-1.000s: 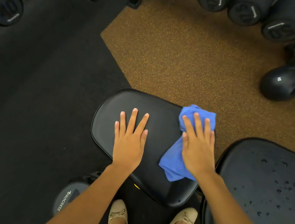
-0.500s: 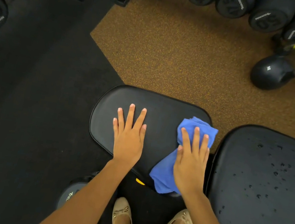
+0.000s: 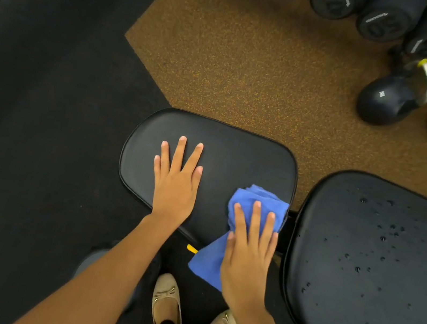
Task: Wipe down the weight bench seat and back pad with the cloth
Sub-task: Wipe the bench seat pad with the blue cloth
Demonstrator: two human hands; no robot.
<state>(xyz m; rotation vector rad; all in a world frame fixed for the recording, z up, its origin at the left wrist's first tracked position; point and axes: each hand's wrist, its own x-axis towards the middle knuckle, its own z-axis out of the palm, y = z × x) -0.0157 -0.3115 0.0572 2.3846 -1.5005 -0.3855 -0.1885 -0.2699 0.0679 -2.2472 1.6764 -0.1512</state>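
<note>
Right hand [image 3: 247, 255], fingers straight, presses the blue cloth [image 3: 254, 199] flat at the seat pad [image 3: 236, 151] corner; left hand [image 3: 176, 181] rests spread beside it.

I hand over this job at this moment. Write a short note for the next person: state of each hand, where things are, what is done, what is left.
Left hand: flat and open on the seat pad.
Right hand: fingers straight, pressing the blue cloth on the seat pad's near right corner; part of the cloth hangs over the edge.
Done: seat pad shows no droplets.
Left: back pad, at the right, carries water droplets; wipe it.
</note>
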